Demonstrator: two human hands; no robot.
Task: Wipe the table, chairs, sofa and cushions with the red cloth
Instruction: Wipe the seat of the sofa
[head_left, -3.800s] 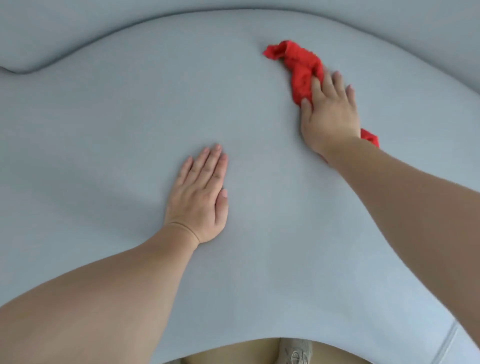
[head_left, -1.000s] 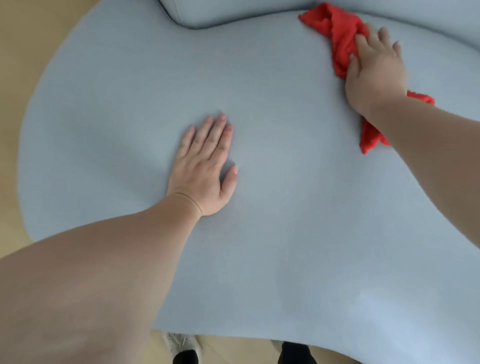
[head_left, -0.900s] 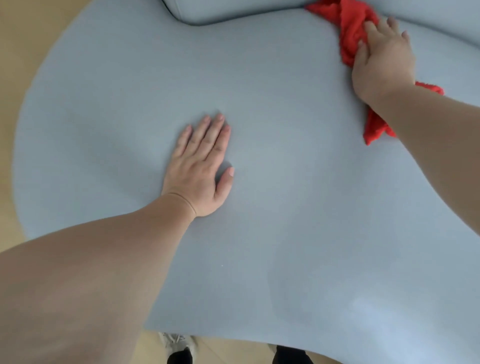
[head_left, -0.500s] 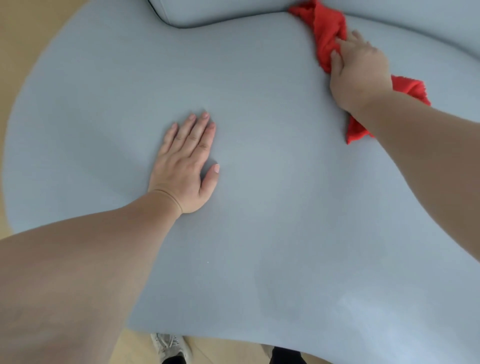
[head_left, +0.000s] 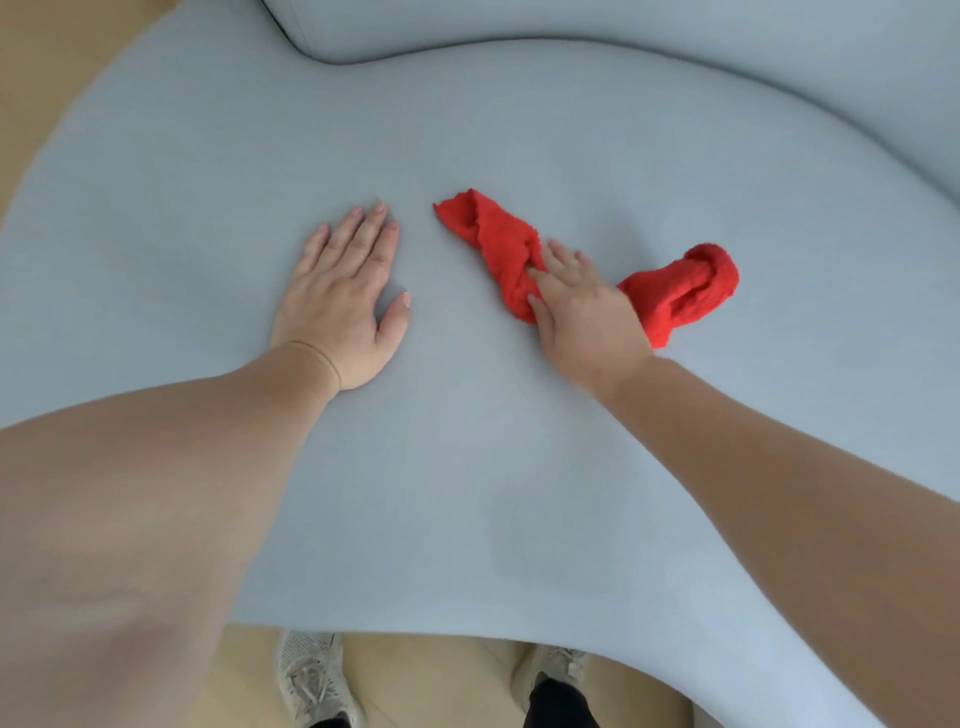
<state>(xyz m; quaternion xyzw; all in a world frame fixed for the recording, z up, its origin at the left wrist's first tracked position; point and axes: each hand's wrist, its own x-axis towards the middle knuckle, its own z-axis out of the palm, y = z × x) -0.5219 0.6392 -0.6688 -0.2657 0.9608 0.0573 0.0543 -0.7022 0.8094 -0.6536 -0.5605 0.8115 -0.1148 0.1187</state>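
Observation:
A rumpled red cloth (head_left: 498, 244) lies on the middle of the pale blue sofa seat (head_left: 519, 493). My right hand (head_left: 582, 306) presses down on the cloth's middle, so one end sticks out to the upper left and the other end bunches up to the right of my wrist. My left hand (head_left: 343, 296) rests flat on the seat, fingers spread, just left of the cloth and not touching it.
The sofa backrest (head_left: 623, 26) curves along the top and right. Beige floor (head_left: 67, 47) shows at the upper left and below the seat's front edge, where my two shoes (head_left: 311, 675) stand.
My right hand has dragged the red cloth from the seam at the backrest down toward the middle of the seat. My left hand has stayed flat in place.

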